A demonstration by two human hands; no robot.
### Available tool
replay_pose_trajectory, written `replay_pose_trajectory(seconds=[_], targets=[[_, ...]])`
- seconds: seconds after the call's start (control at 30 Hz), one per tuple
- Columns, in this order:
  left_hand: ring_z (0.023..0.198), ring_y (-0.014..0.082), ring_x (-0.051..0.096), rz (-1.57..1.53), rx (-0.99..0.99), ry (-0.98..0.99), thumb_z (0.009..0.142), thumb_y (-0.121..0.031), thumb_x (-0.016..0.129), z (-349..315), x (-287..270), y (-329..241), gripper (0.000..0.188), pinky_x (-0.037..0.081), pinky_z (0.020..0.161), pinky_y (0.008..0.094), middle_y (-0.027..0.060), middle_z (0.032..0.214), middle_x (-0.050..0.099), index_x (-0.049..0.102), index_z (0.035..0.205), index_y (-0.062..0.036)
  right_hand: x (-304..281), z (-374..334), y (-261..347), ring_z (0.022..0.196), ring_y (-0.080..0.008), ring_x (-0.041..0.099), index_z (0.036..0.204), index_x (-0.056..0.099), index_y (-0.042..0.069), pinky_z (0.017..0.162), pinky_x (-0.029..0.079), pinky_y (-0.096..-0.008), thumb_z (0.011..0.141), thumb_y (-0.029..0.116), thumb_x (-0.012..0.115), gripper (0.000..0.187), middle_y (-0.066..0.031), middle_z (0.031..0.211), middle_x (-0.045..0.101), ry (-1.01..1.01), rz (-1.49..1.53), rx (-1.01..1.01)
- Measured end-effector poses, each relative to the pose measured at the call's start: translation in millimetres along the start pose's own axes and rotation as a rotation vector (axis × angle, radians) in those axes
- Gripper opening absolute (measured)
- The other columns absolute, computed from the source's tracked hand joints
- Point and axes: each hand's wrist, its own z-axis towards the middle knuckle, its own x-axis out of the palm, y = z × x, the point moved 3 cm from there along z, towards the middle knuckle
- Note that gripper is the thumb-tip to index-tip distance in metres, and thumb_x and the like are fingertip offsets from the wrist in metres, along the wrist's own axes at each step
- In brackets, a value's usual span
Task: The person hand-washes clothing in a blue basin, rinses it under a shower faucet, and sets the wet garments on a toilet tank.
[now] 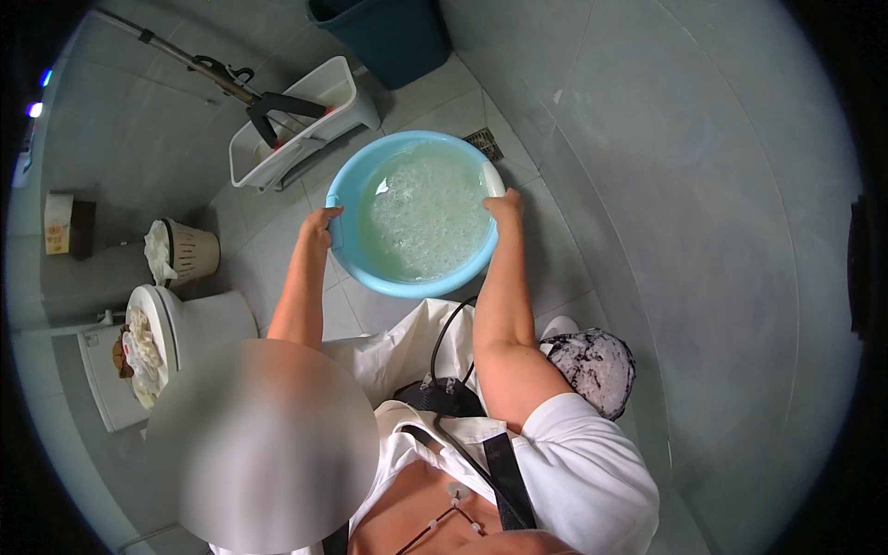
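A round light-blue basin [413, 289] with cloudy, foamy water [425, 208] in it is in front of me, above the tiled floor. My left hand [321, 227] grips the handle on its left rim, thumb on top. On the opposite side my right hand [505, 207] is closed around the right rim. A smooth white oblong piece [493, 179] lies along the rim just beyond my right fingers; I cannot tell whether it is loose or part of the basin. The undersides of both hands' grips are hidden.
A white mop bucket [268, 166] with a mop [236, 88] stands far left, a dark bin [388, 42] behind it. A floor drain [483, 144] lies beyond the basin. To the left are a toilet [213, 319] with cloth on it and a wastebasket [194, 252]. A grey wall [684, 185] rises at right.
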Motion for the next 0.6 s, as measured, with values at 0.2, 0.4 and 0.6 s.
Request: replay_pose_trajectory(seconds=[0.2,0.4,0.6], targets=[[0.095,0.0331,0.054,0.016,0.004,-0.009,0.069,-0.011,0.068,-21.0,8.3,-6.8,0.044,0.039,0.087,0.0437,0.0199,0.108,0.054,0.051,0.105,0.0055,-2.1,-2.1,-0.1,0.084,-0.0297,0.061,0.097,0.055,-0.005,0.071,0.047,-0.0357,0.053,0.005,0.066,0.047,-0.0204,0.091,0.06,-0.007,-0.015,0.006],[0.096,0.0331,0.053,0.015,-0.005,0.004,0.071,-0.014,0.067,-1.8,-1.1,-5.9,0.044,0.039,0.086,0.0433,0.0211,0.111,0.051,0.05,0.106,0.0058,0.8,-2.0,-0.5,0.087,-0.0304,0.06,0.098,0.056,-0.003,0.074,0.047,-0.0356,0.055,0.007,0.065,0.045,-0.0201,0.094,0.06,0.008,-0.023,-0.013],[0.096,0.0323,0.053,0.033,0.016,0.033,0.072,-0.015,0.066,-4.5,1.6,-11.9,0.044,0.039,0.085,0.0433,0.0218,0.112,0.049,0.049,0.107,0.0065,-5.2,-9.1,8.0,0.094,-0.0318,0.057,0.103,0.054,0.001,0.08,0.047,-0.0366,0.06,0.011,0.064,0.045,-0.02,0.102,0.058,0.053,-0.074,0.022]])
